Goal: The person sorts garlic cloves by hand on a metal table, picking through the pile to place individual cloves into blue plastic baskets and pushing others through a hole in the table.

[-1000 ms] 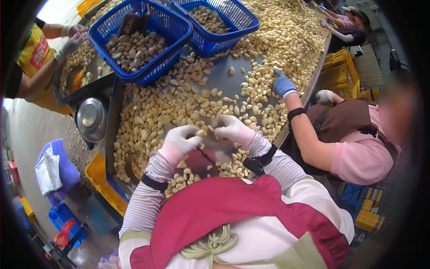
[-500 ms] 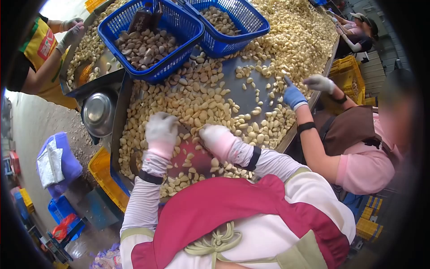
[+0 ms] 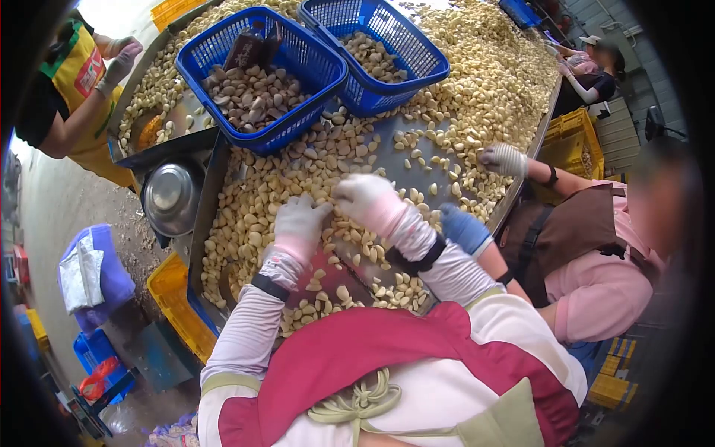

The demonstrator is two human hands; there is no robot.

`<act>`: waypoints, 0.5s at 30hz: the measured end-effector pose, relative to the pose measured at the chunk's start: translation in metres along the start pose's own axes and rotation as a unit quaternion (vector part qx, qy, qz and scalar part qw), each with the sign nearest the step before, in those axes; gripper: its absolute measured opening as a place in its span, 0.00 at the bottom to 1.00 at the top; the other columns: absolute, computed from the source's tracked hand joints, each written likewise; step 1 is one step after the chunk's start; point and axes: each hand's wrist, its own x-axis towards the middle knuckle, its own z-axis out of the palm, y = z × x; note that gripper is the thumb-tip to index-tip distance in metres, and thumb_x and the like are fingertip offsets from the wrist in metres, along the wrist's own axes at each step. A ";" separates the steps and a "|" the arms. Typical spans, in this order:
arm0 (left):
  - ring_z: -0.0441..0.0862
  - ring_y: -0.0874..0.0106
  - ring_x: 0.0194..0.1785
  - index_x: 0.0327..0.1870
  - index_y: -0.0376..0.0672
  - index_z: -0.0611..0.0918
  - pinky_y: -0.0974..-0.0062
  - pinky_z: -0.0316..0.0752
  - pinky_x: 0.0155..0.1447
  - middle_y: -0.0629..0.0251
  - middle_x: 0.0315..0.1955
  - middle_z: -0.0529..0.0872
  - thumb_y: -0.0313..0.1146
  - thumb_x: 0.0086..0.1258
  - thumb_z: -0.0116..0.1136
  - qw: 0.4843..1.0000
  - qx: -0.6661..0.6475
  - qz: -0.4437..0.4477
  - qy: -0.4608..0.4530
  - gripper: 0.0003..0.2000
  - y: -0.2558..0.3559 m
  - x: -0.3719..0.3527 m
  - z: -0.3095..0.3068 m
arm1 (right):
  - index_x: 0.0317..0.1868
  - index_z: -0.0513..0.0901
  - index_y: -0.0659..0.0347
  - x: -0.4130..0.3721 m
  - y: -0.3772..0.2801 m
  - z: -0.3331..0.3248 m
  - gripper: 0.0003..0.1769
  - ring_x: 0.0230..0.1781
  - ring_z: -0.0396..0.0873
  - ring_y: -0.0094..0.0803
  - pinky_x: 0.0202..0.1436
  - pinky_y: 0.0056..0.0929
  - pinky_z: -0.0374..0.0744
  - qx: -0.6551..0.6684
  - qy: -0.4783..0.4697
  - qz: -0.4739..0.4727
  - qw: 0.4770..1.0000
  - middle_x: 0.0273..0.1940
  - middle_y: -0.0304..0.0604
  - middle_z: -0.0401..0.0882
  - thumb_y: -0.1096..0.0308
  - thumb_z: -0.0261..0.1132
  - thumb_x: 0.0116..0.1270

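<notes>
Pale cream pieces that look like peeled garlic cloves (image 3: 279, 179) lie spread over the metal table. My left hand (image 3: 298, 225), in a white glove with a pink cuff, rests low over them with bent fingers. Close beside it, to the right, is my right hand (image 3: 366, 200), gloved alike, its fingers curled down toward the cloves. What either hand pinches is hidden or too small to make out. Below the hands, a dark red patch (image 3: 322, 274) shows on the table among scattered cloves.
Two blue baskets (image 3: 264, 132) with brownish cloves stand ahead. A metal bowl (image 3: 165, 190) sits at the table's left side, above a yellow crate (image 3: 175, 302). A co-worker's blue glove (image 3: 465, 229) is close to my right forearm; their white glove (image 3: 503, 160) is farther out.
Both my hands have moved: the left to the right, the right forward and slightly right. The co-worker's blue glove has come down toward my right arm, and their white glove has shifted left.
</notes>
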 end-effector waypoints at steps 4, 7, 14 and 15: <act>0.80 0.56 0.44 0.47 0.53 0.86 0.59 0.76 0.48 0.61 0.36 0.82 0.33 0.59 0.64 1.000 0.003 -0.022 0.010 0.14 -0.020 -0.011 0.001 | 0.40 0.87 0.55 -0.014 -0.010 0.031 0.09 0.46 0.84 0.47 0.51 0.43 0.81 0.000 -0.094 0.077 0.993 0.40 0.47 0.85 0.62 0.65 0.63; 0.80 0.55 0.48 0.51 0.52 0.83 0.57 0.76 0.52 0.59 0.40 0.84 0.35 0.59 0.65 0.991 -0.045 -0.125 0.004 0.17 -0.023 -0.018 -0.005 | 0.41 0.87 0.56 -0.017 -0.017 0.039 0.10 0.46 0.83 0.46 0.51 0.43 0.81 0.020 -0.016 0.061 0.998 0.40 0.47 0.84 0.62 0.66 0.63; 0.82 0.54 0.47 0.52 0.49 0.84 0.58 0.78 0.52 0.57 0.39 0.84 0.36 0.60 0.65 0.990 -0.027 -0.132 -0.046 0.17 -0.019 -0.019 -0.018 | 0.39 0.86 0.57 0.007 -0.021 0.067 0.12 0.42 0.85 0.47 0.47 0.44 0.82 -0.118 -0.004 0.078 0.990 0.39 0.48 0.86 0.58 0.68 0.63; 0.82 0.54 0.48 0.52 0.48 0.84 0.57 0.78 0.53 0.55 0.40 0.84 0.37 0.61 0.65 0.984 -0.065 -0.155 -0.055 0.17 -0.018 -0.021 -0.020 | 0.39 0.85 0.58 0.010 -0.021 0.067 0.13 0.40 0.86 0.49 0.45 0.45 0.82 -0.087 -0.039 0.136 0.986 0.38 0.51 0.86 0.57 0.67 0.64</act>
